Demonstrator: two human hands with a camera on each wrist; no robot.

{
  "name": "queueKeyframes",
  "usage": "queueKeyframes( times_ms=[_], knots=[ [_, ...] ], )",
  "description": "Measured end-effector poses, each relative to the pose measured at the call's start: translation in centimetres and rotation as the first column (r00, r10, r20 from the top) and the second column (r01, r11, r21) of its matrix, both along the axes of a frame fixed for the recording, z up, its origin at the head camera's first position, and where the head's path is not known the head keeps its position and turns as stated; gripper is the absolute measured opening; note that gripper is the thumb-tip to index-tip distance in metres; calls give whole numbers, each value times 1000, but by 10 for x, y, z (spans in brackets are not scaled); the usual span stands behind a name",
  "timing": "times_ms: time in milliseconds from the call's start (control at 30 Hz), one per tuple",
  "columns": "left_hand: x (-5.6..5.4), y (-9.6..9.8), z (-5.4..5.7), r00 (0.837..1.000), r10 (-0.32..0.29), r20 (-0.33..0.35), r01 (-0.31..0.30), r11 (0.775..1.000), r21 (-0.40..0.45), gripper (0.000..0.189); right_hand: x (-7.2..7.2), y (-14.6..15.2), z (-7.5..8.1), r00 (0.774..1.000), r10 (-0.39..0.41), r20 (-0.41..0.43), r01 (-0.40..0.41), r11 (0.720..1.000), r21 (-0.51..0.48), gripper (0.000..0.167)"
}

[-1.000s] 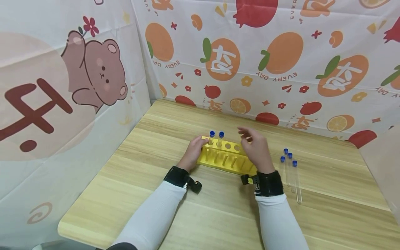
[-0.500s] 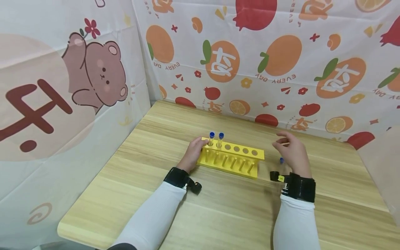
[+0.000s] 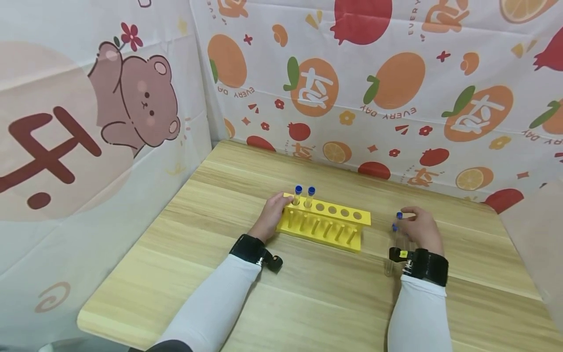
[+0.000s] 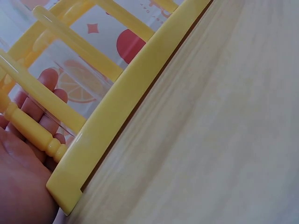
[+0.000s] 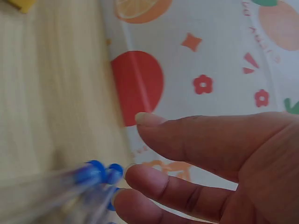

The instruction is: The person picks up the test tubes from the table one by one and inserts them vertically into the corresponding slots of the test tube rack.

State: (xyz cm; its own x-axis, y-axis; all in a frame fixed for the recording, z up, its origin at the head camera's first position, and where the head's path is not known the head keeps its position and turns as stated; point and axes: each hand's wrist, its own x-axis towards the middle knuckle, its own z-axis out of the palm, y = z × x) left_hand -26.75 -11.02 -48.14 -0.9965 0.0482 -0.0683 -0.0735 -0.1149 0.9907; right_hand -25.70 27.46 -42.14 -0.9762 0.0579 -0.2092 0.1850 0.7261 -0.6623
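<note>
Blue-capped test tubes are lying on the bench just beside the right hand, whose thumb and fingers are standing apart; contact unclear. Farther left, a yellow rack is holding two capped tubes in its leftmost holes; left hand is gripping that end.

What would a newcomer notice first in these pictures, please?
Probably the bright yellow rack on the table, held at its left end by the left hand, with two blue-capped tubes standing in it. Then the right hand, its fingers near loose tubes right of the rack. The fruit-printed cloth behind also stands out.
</note>
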Motion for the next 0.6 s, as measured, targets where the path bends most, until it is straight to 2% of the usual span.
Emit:
queueKeyframes(
  times_ms=[33, 233, 267, 600],
  knots=[
    [2, 0, 4, 1000, -7, 6, 7, 1000, 2, 22, -1, -1, -2, 1000, 11, 11, -11, 1000, 2, 56],
    [1, 0, 4, 1000, -11, 2, 11, 1000, 6, 23, -6, -5, -9, 999, 32, 20, -33, 999, 36, 55],
    [0, 0, 1, 1000, -6, -5, 6, 1000, 4, 24, -6, -6, -10, 999, 28, 20, -29, 999, 44, 55],
    [1, 0, 0, 1000, -3, -7, 3, 1000, 4, 20, -9, -10, -15, 999, -15, 37, 12, 997, 72, 52]
  ],
)
